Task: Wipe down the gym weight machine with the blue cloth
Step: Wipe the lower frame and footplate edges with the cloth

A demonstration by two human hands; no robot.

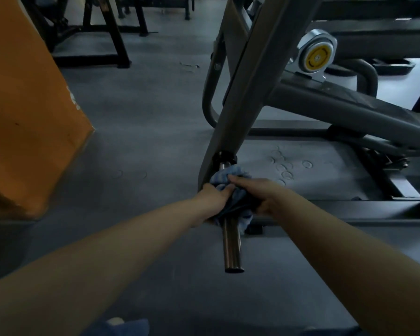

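Grey rubber gym flooring [143,132] lay beneath the grey steel weight machine [247,76]. Left hand [214,198] and right hand [255,195] both gripped the crumpled blue cloth [230,177], wrapped around its chrome bar [232,248] between them.

Greys, one blue cloth, and patches of orange and yellow

The cloth [230,190] is blue with faint paler stripes; the bar [232,248] it wraps is shiny silver-brown metal. The machine frame [247,76] is dull grey, its round cap [317,57] yellow inside a silver housing. The floor [143,122] is dark blue-grey, marked with pale ring prints. The panel [22,105] is orange, scuffed white at one edge. The racks [102,32] are black.
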